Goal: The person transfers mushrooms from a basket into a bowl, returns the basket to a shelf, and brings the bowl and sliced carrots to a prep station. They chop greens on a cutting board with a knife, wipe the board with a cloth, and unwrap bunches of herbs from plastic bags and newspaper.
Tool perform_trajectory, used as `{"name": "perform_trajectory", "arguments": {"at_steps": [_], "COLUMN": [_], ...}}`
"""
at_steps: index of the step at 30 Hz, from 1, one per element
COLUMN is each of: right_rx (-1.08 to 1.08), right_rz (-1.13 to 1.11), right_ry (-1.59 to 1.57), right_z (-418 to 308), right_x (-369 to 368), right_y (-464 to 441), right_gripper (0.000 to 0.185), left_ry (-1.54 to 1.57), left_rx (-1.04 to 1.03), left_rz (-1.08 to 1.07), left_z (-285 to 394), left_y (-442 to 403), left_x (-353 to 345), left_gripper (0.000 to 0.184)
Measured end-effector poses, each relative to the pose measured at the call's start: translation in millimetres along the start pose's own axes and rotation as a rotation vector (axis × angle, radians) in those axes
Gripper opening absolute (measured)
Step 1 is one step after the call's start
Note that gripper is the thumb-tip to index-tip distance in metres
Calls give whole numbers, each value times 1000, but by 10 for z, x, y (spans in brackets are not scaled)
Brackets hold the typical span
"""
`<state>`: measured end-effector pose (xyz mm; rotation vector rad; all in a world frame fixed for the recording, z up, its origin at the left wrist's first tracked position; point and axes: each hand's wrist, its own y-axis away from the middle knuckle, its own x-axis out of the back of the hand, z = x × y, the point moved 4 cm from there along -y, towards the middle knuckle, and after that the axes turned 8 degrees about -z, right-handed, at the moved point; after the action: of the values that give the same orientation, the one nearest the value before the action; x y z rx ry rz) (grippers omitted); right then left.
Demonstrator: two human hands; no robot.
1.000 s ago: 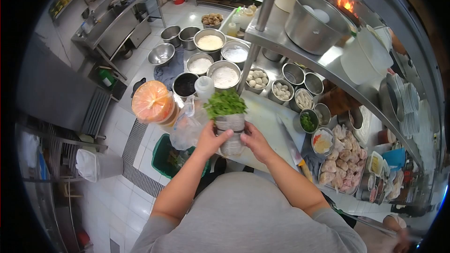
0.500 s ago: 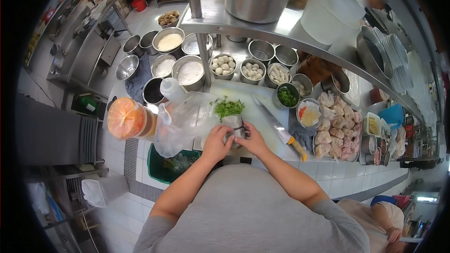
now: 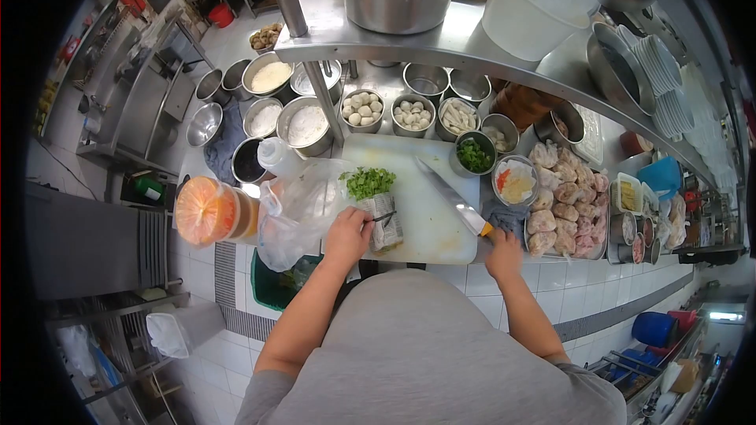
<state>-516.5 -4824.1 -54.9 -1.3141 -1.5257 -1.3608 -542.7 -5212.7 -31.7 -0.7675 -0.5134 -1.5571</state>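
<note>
A bundle of green herbs (image 3: 368, 182), wrapped in printed paper (image 3: 383, 223), lies on the left part of the white cutting board (image 3: 441, 228). My left hand (image 3: 348, 238) is closed at the bundle's left side, its fingers pinching a dark band (image 3: 383, 217) that crosses the paper. On the board's right side lies a large knife (image 3: 453, 197), blade pointing up and left. My right hand (image 3: 502, 253) is at its yellow-and-wood handle, fingers closed around it at the board's edge. A clear plastic bag (image 3: 295, 208) sits left of the bundle.
Bowls of mushrooms (image 3: 362, 109), flour (image 3: 307, 124) and chopped greens (image 3: 475, 154) stand behind the board. A tray of raw meat (image 3: 567, 208) is to the right, orange-filled tubs (image 3: 209, 211) to the left. A metal shelf (image 3: 409, 47) overhangs the back.
My right hand has left the wrapped bundle and moved right to the knife handle. The bundle now lies on the board, with my left hand at its band. The view has shifted.
</note>
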Motion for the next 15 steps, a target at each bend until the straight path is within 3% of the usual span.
{"name": "perform_trajectory", "arguments": {"at_steps": [1, 3, 7, 15], "right_rx": [-98, -65, 19, -63], "right_rz": [-6, -13, 39, -69], "right_ry": [55, 39, -178, -397], "right_z": [183, 351, 302, 373], "right_x": [-99, -230, -102, -43], "right_y": [13, 10, 73, 641], "right_gripper": [56, 55, 49, 34], "left_ry": [0, -18, -85, 26], "left_rx": [0, 58, -46, -54], "left_rz": [-1, -150, -135, -202], "left_z": [15, 44, 211, 450], "left_y": [-25, -95, -223, -442], "left_x": [25, 10, -75, -223], "left_gripper": [10, 9, 8, 12]}}
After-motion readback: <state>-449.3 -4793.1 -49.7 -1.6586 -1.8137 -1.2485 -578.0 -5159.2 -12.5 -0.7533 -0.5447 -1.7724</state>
